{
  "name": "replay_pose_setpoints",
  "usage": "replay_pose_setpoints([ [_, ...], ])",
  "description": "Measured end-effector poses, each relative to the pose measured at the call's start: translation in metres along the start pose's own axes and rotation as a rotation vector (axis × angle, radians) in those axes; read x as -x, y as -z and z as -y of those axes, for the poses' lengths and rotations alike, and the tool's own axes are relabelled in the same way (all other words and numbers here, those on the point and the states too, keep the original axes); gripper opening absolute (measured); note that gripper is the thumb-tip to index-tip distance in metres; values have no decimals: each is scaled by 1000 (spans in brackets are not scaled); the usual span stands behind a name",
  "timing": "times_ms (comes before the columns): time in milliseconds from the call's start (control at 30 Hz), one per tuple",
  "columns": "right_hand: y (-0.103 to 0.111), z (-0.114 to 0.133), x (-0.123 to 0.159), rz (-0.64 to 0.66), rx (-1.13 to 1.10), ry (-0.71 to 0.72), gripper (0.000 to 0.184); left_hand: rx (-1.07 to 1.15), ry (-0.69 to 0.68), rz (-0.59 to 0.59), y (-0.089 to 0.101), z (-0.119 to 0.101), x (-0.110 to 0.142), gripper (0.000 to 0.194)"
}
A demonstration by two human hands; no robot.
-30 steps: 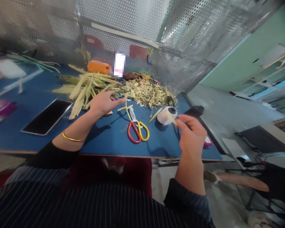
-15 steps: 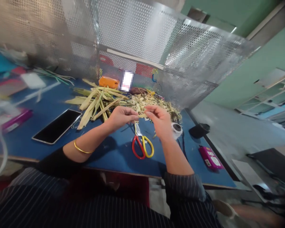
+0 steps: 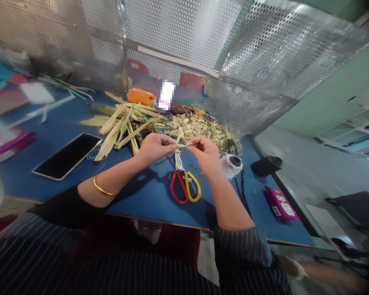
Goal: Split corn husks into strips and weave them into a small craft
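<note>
Between my hands runs a pale strip of dried husk, pinched at both ends. My left hand closes thumb and fingers on its left end. On the right end, my right hand holds with a similar pinch. Directly below lie scissors with one red and one yellow handle, their blades pointing away from me. A fan of long dried husks spreads beyond my left hand. Behind my right hand is a heap of small husk knots or curls, too fine to make out singly.
A dark-screened tablet or phone lies left on the blue table. Right of my hand are a white spool, a black roll-shaped object and a purple pack. An orange pack stands before the perforated metal screen.
My hands still pinch at the same place above the scissors, and the husk strip now shows more clearly between them. The view has shifted slightly.
</note>
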State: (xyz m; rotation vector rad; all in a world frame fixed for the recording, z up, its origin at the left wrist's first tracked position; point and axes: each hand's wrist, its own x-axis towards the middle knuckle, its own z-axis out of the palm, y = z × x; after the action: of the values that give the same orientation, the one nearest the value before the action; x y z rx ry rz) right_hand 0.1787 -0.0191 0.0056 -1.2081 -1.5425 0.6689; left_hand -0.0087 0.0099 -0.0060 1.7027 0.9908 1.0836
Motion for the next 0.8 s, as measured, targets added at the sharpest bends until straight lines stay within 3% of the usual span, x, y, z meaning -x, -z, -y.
replay_pose_setpoints([
  [333, -6, -1, 1, 122, -135, 30, 15, 120, 149, 78, -1, -9, 3, 18],
  [467, -6, -2, 1, 74, -160, -5, 7, 198, 178, 135, -3, -7, 3, 28],
  [567, -6, -3, 0, 55, -213, -16, 7, 242, 194, 110, -6, -4, 2, 34],
  [633, -6, -3, 0, 62, -255, -17, 8, 196, 94, 41, -8, -3, 3, 29],
  [700, -6, -5, 1, 78, -271, -20, 10, 81, -96, -28, -10, -3, 4, 25],
  [800, -7, -7, 1, 103, -250, -15, 14, -115, -283, -68, -11, -2, 7, 16],
])
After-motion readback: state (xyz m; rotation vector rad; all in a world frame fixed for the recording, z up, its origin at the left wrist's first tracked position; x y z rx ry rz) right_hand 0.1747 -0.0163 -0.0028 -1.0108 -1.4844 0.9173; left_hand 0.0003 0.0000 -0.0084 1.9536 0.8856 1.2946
